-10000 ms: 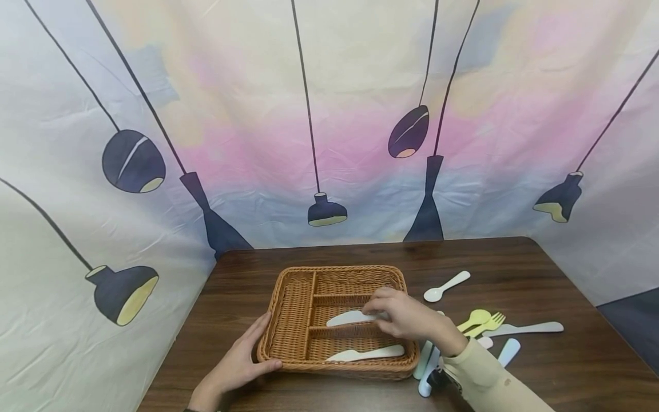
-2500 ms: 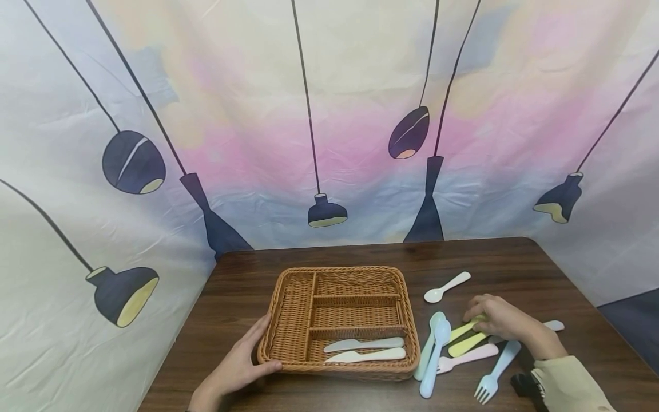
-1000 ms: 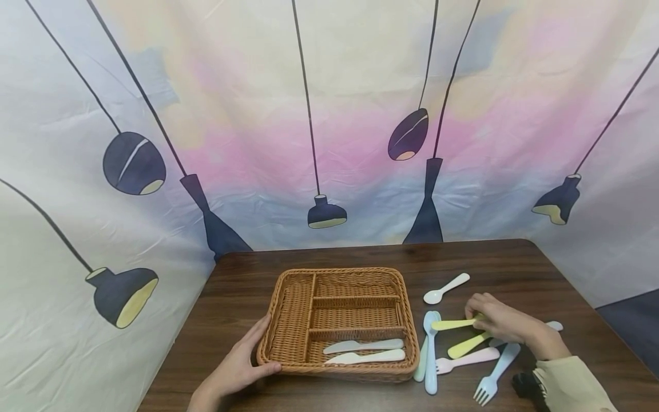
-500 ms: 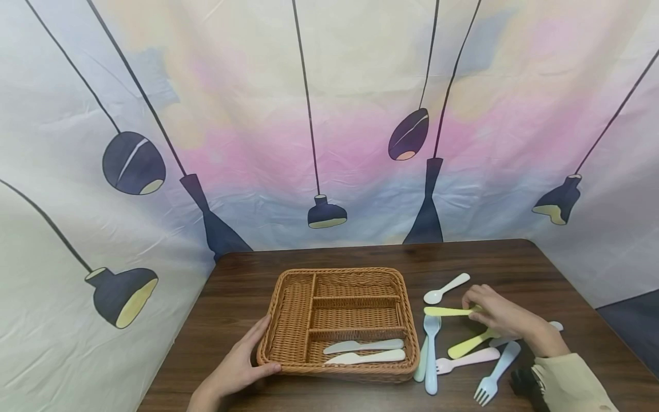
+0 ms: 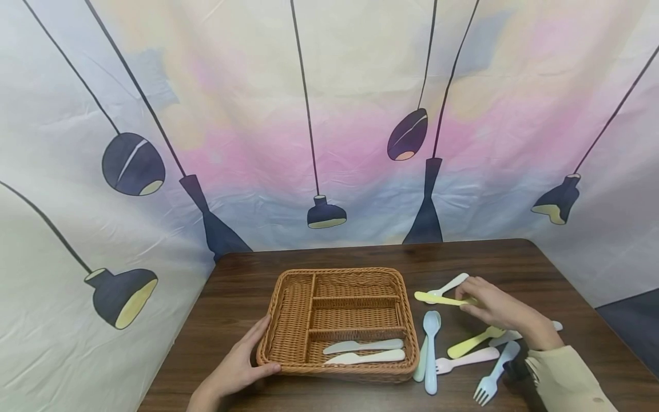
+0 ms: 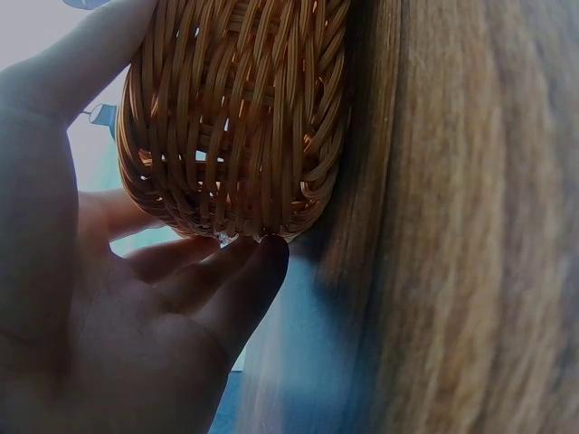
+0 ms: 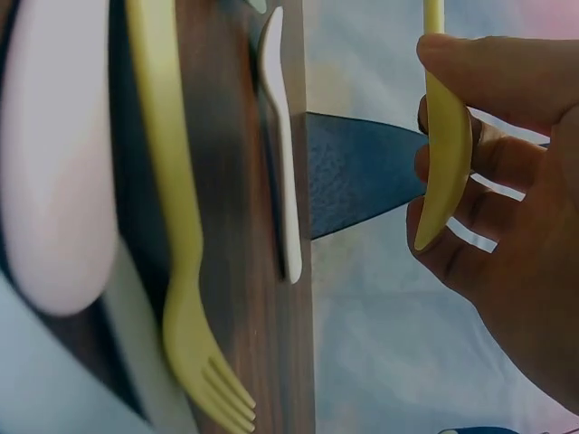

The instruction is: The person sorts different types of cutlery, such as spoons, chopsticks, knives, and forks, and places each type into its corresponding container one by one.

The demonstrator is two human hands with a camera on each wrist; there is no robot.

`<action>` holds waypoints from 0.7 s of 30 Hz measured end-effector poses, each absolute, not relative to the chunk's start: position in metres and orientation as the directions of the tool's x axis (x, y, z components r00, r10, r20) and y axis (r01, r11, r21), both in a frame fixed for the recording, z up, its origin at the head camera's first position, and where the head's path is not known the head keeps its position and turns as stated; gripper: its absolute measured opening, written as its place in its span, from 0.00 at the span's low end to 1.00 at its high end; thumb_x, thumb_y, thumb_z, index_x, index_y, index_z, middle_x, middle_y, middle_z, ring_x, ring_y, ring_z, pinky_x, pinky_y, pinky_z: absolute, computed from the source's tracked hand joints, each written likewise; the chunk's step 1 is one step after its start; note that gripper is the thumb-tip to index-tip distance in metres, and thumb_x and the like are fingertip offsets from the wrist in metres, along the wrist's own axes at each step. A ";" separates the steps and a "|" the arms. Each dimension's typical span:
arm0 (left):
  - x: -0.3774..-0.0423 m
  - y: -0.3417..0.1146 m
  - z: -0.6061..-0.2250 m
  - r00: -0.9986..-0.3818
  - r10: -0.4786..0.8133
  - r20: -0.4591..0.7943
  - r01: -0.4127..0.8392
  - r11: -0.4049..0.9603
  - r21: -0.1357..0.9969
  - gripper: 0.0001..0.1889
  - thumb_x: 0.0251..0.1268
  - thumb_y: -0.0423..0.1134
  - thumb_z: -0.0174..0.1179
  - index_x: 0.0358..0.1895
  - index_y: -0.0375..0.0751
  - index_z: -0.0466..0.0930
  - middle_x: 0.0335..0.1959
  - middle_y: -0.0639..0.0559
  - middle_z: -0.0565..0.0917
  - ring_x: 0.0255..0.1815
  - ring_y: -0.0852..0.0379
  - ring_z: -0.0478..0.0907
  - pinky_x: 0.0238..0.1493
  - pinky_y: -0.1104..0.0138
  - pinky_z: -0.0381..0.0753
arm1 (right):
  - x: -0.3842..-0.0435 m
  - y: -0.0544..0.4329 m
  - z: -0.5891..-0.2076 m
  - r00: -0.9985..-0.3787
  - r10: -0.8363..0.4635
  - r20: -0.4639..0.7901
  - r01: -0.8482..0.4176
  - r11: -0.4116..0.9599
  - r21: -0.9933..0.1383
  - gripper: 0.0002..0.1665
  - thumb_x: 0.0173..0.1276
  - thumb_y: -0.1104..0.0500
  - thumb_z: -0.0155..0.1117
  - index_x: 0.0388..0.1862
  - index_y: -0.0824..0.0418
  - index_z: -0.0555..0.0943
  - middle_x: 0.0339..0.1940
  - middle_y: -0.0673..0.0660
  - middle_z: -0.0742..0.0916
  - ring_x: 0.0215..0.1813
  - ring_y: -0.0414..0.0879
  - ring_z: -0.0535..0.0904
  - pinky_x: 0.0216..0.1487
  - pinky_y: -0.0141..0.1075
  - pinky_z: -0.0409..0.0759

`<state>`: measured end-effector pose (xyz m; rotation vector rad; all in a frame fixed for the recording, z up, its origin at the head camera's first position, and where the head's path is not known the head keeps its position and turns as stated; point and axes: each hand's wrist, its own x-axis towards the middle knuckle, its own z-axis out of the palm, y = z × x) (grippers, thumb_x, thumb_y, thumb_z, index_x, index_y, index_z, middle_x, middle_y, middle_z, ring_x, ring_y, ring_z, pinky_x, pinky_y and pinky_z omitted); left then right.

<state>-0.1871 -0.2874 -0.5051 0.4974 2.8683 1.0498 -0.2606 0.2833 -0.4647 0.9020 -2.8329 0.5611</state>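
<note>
My right hand (image 5: pixel 499 306) pinches a yellow spoon (image 5: pixel 440 298) between thumb and fingers, above the table to the right of the basket. In the head view its handle points left and overlaps a white spoon (image 5: pixel 457 280); the fingers cover its bowl. From the right wrist, the yellow spoon (image 7: pixel 448 154) shows edge-on. My left hand (image 5: pixel 234 363) holds the front left corner of a brown wicker basket (image 5: pixel 289 320), thumb at the front rim and fingers along the left side. Two pale knives, one greyish (image 5: pixel 362 345) and one white (image 5: pixel 365 356), lie in its front right compartment.
Right of the basket lie a light blue spoon (image 5: pixel 431 355) partly over a green utensil (image 5: pixel 421 360), a pink fork (image 5: pixel 468 357), a yellow fork (image 5: pixel 465 346) and a blue fork (image 5: pixel 494 375). A greyish knife (image 5: pixel 557 326) shows beyond my right wrist. Dividers split the basket.
Since ten seconds ago, the greyish knife has been set down beside the white one. My right hand has picked up the yellow spoon and moved it up and left. The left hand stays put.
</note>
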 end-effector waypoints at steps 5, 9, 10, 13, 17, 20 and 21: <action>-0.187 -0.287 -0.507 -0.945 0.317 0.086 0.298 0.718 0.629 0.54 0.53 0.57 0.70 0.78 0.42 0.49 0.76 0.33 0.54 0.74 0.30 0.54 0.62 0.35 0.62 | -0.262 0.279 -0.464 -0.804 -0.536 0.256 -0.594 0.744 -0.306 0.11 0.62 0.63 0.69 0.36 0.48 0.77 0.36 0.39 0.77 0.41 0.36 0.71 0.40 0.37 0.75; -0.187 -0.288 -0.507 -0.943 0.317 0.097 0.306 0.718 0.626 0.54 0.53 0.57 0.70 0.78 0.42 0.50 0.76 0.33 0.55 0.73 0.31 0.55 0.62 0.35 0.62 | -0.263 0.274 -0.463 -0.803 -0.525 0.283 -0.594 0.742 -0.310 0.11 0.62 0.62 0.70 0.38 0.48 0.78 0.37 0.39 0.78 0.43 0.36 0.72 0.41 0.38 0.77; -0.187 -0.288 -0.507 -0.943 0.317 0.097 0.306 0.718 0.625 0.54 0.53 0.57 0.70 0.78 0.42 0.50 0.76 0.33 0.55 0.74 0.31 0.55 0.62 0.35 0.62 | -0.264 0.272 -0.463 -0.797 -0.526 0.298 -0.602 0.738 -0.306 0.11 0.62 0.62 0.70 0.38 0.49 0.78 0.37 0.39 0.78 0.43 0.36 0.72 0.42 0.39 0.77; -0.187 -0.288 -0.507 -0.943 0.318 0.098 0.307 0.719 0.624 0.54 0.53 0.57 0.70 0.78 0.42 0.50 0.76 0.33 0.55 0.73 0.31 0.55 0.62 0.35 0.62 | -0.265 0.268 -0.461 -0.771 -0.539 0.338 -0.631 0.717 -0.297 0.12 0.62 0.63 0.70 0.39 0.49 0.78 0.38 0.39 0.78 0.43 0.36 0.73 0.42 0.39 0.78; -0.187 -0.287 -0.507 -0.943 0.317 0.097 0.305 0.718 0.626 0.54 0.53 0.57 0.70 0.78 0.42 0.50 0.76 0.32 0.55 0.73 0.30 0.56 0.61 0.34 0.63 | -0.267 0.262 -0.458 -0.741 -0.554 0.380 -0.663 0.691 -0.286 0.13 0.61 0.63 0.71 0.39 0.49 0.78 0.38 0.39 0.78 0.43 0.35 0.72 0.42 0.38 0.77; -0.187 -0.287 -0.506 -0.944 0.316 0.093 0.302 0.717 0.629 0.54 0.53 0.57 0.70 0.78 0.42 0.50 0.76 0.32 0.55 0.73 0.30 0.56 0.62 0.35 0.63 | -0.269 0.257 -0.455 -0.736 -0.557 0.384 -0.669 0.682 -0.294 0.13 0.62 0.63 0.71 0.39 0.49 0.77 0.38 0.39 0.78 0.44 0.35 0.73 0.42 0.38 0.77; -0.187 -0.287 -0.506 -0.944 0.316 0.090 0.300 0.716 0.630 0.54 0.53 0.57 0.70 0.78 0.41 0.50 0.76 0.32 0.55 0.73 0.30 0.55 0.62 0.35 0.62 | -0.269 0.255 -0.454 -0.738 -0.557 0.381 -0.668 0.681 -0.300 0.13 0.62 0.63 0.70 0.40 0.49 0.77 0.38 0.39 0.78 0.44 0.36 0.73 0.42 0.39 0.77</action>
